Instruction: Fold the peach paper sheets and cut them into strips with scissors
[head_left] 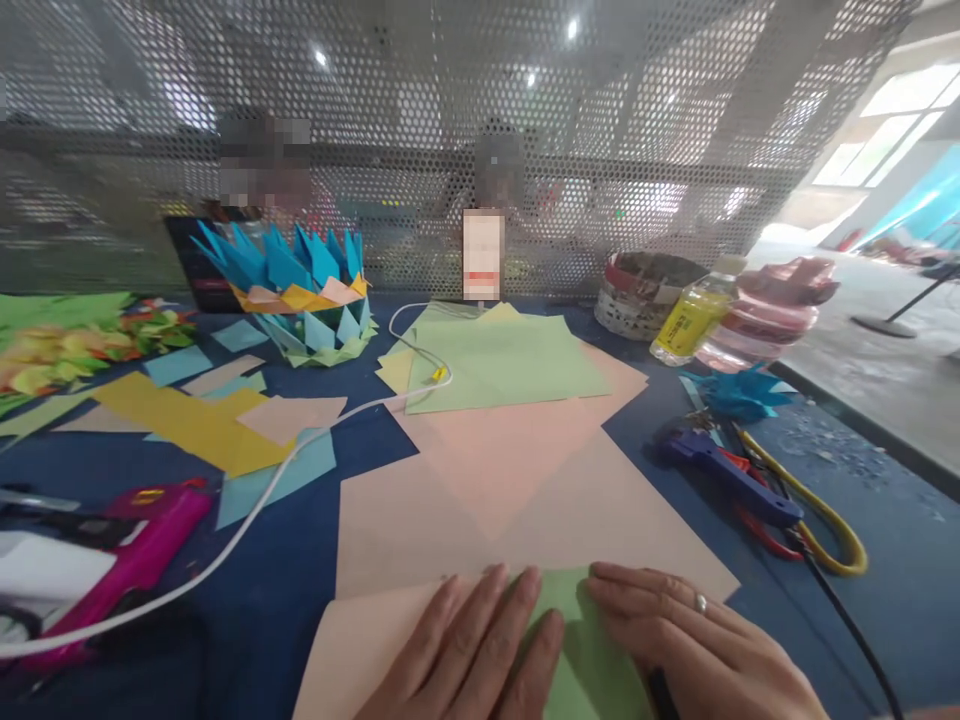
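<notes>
My left hand (465,650) lies flat with fingers stretched out, pressing on a small green paper sheet (592,670) at the near table edge. My right hand (690,645), a ring on one finger, also rests flat on that green sheet, its fingertips meeting the left hand's. The green sheet lies on pink paper sheets (517,480) spread over the blue table (300,540). Neither hand grips anything.
More green sheets (510,360) lie farther back. A pink glue gun (127,560) with a white cable (300,460) sits left. A blue glue gun (720,470) and yellow-handled scissors (825,525) lie right. A blue paper crown (300,290), a bottle (690,320) and a perforated screen (450,130) stand behind.
</notes>
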